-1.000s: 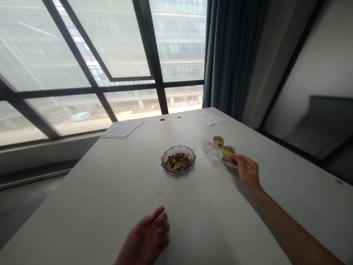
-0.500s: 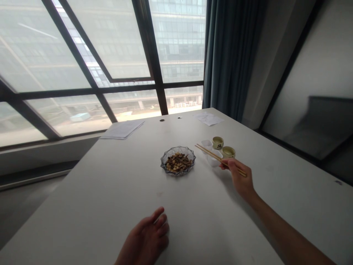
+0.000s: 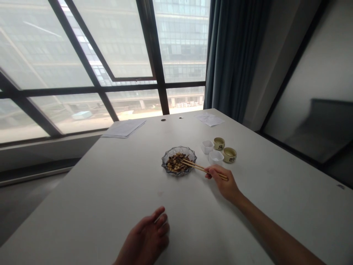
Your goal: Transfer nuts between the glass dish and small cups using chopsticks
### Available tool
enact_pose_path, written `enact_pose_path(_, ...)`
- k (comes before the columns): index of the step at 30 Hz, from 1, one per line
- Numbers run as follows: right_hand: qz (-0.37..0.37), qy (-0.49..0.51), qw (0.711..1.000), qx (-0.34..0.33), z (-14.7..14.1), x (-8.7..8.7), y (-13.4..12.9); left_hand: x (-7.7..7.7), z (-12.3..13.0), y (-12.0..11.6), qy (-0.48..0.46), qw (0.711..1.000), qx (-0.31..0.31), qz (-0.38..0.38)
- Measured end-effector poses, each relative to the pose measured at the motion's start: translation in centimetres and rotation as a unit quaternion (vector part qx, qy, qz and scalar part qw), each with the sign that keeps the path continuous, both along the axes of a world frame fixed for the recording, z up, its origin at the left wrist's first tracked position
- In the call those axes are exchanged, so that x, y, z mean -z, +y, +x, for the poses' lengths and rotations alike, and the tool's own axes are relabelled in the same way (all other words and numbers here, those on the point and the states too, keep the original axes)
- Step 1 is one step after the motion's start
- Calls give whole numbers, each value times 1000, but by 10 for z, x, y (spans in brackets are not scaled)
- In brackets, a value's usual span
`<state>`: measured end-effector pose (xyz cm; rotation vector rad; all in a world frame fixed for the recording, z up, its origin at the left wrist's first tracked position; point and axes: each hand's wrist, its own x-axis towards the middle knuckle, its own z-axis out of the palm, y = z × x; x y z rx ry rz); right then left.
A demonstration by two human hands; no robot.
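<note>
My right hand holds a pair of wooden chopsticks, whose tips are in the mixed dry pieces heaped in a clear glass bowl with a scalloped rim. Whether the tips grip a piece is too small to tell. My left hand rests at the bottom of the view, palm partly up, fingers loosely curled and holding nothing. Two small white plastic cups, one behind the other, stand right of the bowl. Beside them are two greenish ceramic cups with dark characters.
All of this is on a white table. Stacked paper sheets lie at its far left, and more sheets lie at the far right. Windows and a blue curtain stand behind the table.
My right hand has moved left with the chopsticks, from over the white cups to the glass bowl, where the tips now sit among the pieces. My left hand has barely moved.
</note>
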<state>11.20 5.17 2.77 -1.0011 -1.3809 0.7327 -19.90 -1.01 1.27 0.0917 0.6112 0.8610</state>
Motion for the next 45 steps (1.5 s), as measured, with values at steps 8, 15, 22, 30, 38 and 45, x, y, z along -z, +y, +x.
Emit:
enact_pose_path(8, -12, 18, 1000, -1, 2, 5, 7, 1, -1, 1, -6, 1000, -2, -3)
enact_pose_path(15, -5, 29, 999, 37, -2, 4, 3, 3, -2, 1, -15, 1000, 4, 0)
enact_pose_path(22, 32, 30, 996, 73, 1, -1, 2, -1, 0, 0, -11, 1000, 1, -4)
enact_pose_path(30, 56, 76, 976, 197, 37, -5, 10, -3, 1, -1, 2, 1000, -3, 0)
enact_pose_path(38, 43, 119, 959, 254, 64, 7, 18, -2, 1, -1, -4, 1000, -4, 0)
enact_pose_path(45, 48, 120, 960, 249, 65, 7, 17, -3, 1, 0, -2, 1000, -5, -10)
